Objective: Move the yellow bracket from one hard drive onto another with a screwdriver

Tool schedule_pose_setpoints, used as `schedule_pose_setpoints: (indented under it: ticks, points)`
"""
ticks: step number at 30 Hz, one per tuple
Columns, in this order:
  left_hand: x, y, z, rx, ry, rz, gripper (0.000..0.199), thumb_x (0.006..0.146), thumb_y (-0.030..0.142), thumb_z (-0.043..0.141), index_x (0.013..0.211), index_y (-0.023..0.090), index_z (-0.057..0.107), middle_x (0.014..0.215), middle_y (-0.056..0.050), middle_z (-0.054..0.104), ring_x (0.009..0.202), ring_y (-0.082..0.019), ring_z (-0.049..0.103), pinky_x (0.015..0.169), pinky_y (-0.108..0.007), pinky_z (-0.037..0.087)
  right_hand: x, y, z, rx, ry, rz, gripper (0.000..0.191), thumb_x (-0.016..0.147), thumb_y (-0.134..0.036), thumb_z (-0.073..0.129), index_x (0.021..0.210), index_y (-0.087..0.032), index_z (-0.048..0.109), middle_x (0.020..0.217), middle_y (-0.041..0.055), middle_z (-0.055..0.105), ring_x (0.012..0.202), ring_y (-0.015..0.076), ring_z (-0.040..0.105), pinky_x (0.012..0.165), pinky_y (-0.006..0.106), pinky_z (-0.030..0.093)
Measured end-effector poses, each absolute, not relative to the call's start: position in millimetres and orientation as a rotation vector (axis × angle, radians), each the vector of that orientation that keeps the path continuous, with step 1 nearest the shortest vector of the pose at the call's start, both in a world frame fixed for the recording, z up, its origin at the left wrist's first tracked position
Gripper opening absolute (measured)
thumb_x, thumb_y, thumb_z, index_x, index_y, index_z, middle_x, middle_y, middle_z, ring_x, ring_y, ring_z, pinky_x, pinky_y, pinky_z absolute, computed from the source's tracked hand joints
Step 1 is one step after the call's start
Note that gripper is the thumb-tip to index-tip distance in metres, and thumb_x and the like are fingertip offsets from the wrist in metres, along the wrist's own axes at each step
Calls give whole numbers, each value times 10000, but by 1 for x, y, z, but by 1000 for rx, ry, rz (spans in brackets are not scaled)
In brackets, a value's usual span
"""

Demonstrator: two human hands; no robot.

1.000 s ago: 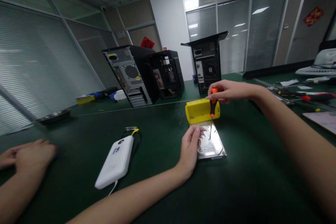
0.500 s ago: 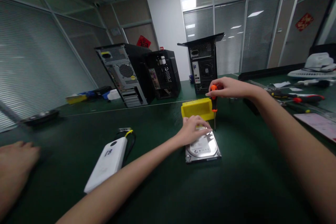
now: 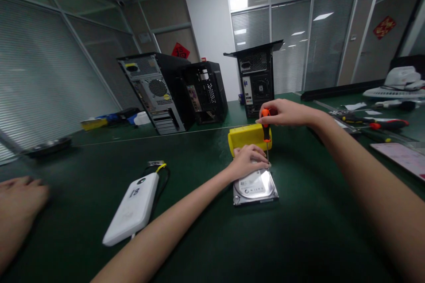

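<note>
1. Computer cases (image 3: 159, 93) stand at the back of the green worktop (image 3: 199, 247); a white device (image 3: 133, 208) marked 18 lies left, near a person's hand (image 3: 25, 199).
2. The yellow bin (image 3: 235, 140) sits just behind the hard drive (image 3: 255, 188), which lies flat on the worktop.
3. The left hand (image 3: 246, 161), open with thumb apart, rests across the drive's far part.
4. The right hand (image 3: 280, 112) is closed around the upright screwdriver (image 3: 266, 130), its tip at the drive's far right corner.
</note>
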State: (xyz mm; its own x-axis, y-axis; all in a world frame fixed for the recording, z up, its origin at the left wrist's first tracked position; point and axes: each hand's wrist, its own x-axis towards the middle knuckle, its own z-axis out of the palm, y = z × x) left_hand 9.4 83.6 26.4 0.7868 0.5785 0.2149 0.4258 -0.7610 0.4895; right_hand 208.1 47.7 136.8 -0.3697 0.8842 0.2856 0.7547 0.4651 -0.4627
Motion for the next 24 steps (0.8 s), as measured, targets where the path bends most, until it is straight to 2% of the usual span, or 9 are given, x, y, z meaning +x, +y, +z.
schedule_pose_setpoints:
  ticks: [8,15,24]
  points:
    - [8,83,25,2537,737,500,171,770,392,646,843,266,736,1061,-23,592,1057,-228,491,945,-394,252,210,49,136,-1347,-2199,348,379,740,-486,580,878,-134,610,728,41,591,621,127,503,541,249,365]
    - [6,88,19,2549,664,552,158,764,356,660,861,257,736,1022,-29,585,992,-184,526,907,-331,334,211,47,137,-1317,-2144,330,400,761,-506,563,905,-137,617,721,43,588,606,122,488,519,252,333]
    - [6,90,17,2498,648,591,139,772,323,655,838,236,741,974,-35,598,939,-168,550,863,-307,392,210,44,139,-1329,-2142,350,399,762,-514,567,903,-144,613,687,28,565,581,113,461,508,252,325]
